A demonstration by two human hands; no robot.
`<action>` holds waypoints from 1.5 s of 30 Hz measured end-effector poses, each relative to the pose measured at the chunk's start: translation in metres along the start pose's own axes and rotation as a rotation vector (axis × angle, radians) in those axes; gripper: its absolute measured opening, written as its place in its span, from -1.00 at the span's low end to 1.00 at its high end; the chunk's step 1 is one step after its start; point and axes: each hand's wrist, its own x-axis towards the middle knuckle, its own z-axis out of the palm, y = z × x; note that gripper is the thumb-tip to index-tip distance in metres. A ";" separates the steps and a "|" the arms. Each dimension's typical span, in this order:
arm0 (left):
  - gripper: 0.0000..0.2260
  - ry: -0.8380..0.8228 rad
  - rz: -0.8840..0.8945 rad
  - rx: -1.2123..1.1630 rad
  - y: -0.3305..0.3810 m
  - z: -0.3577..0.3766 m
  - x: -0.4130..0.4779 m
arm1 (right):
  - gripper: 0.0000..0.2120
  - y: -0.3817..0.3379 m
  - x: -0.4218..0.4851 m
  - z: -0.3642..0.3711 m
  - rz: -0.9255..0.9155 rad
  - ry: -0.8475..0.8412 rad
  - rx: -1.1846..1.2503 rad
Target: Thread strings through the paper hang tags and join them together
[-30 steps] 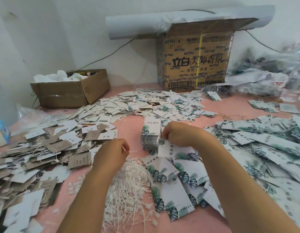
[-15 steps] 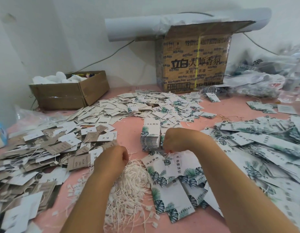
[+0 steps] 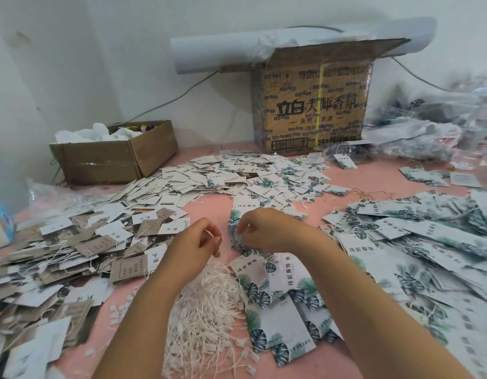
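White string [image 3: 210, 233] pinched between thumb and curled fingers of left hand [image 3: 194, 242], above loose string pile [image 3: 207, 305]. Right hand [image 3: 264, 228] just beside it, fingers curled, tips pinching at edge of leaf-print tag stack [image 3: 243, 202] mid-worktop. More leaf-print tags [image 3: 278, 324] fanned under right wrist. Pink worktop [image 3: 209, 212] between heaps. Brown and white tags [image 3: 73, 242] heaped left. Printed carton [image 3: 313, 105] and small open box [image 3: 114, 157] against wall.

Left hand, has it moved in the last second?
Yes. The left hand, pinching a string, has shifted right and a little farther from the person, closing in on the stack of tags.
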 end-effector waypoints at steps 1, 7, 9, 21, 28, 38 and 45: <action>-0.87 0.010 0.015 -0.041 0.002 -0.001 0.000 | -0.77 -0.001 0.001 0.002 -0.026 0.012 0.008; -0.89 0.031 0.085 -0.194 0.017 -0.008 -0.003 | -0.79 -0.006 0.005 0.013 -0.120 0.042 0.131; -0.90 0.032 0.096 -0.200 0.020 -0.009 -0.004 | -0.81 -0.006 0.006 0.014 -0.111 0.064 0.190; -0.88 -0.048 0.047 -0.159 0.016 -0.012 -0.004 | -0.76 0.030 0.003 -0.012 -0.004 0.259 0.362; -0.86 -0.007 0.014 -0.123 0.009 -0.014 -0.001 | -0.76 0.044 0.011 -0.005 0.234 0.677 0.792; -0.86 -0.167 -0.004 -0.088 0.011 -0.003 -0.003 | -0.48 0.044 0.022 0.031 0.161 0.313 -0.007; -0.77 -0.214 -0.004 -0.034 0.012 0.002 -0.003 | -0.76 0.039 0.019 0.028 0.028 0.441 -0.154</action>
